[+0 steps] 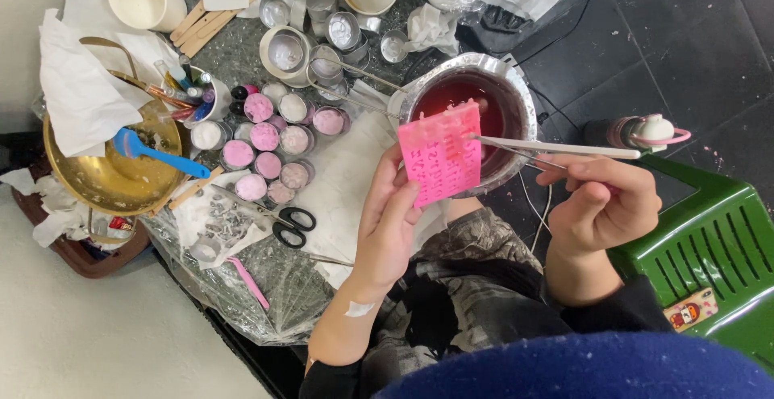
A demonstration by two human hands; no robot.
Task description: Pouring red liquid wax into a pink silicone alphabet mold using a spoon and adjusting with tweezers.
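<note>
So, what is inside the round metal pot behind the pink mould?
The round metal pot holds dark red liquid. The pink rectangular silicone mould, held in the left hand, covers the pot's near-left part, so what lies there cannot be seen.

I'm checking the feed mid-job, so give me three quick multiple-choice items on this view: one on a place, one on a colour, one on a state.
1. Where is the pink mould?
A. over the metal pot
B. inside the brass bowl
C. on the green stool

2. What colour is the spatula in the brass bowl?
A. red
B. blue
C. white

3. How do the scissors lie?
A. held in the right hand
B. inside the pot
C. untouched on the table

Key: 1 A, the left hand holds the mould up in front of the pot. 2 B, its head and handle are blue. 3 C, the right hand holds tweezers instead.
</note>
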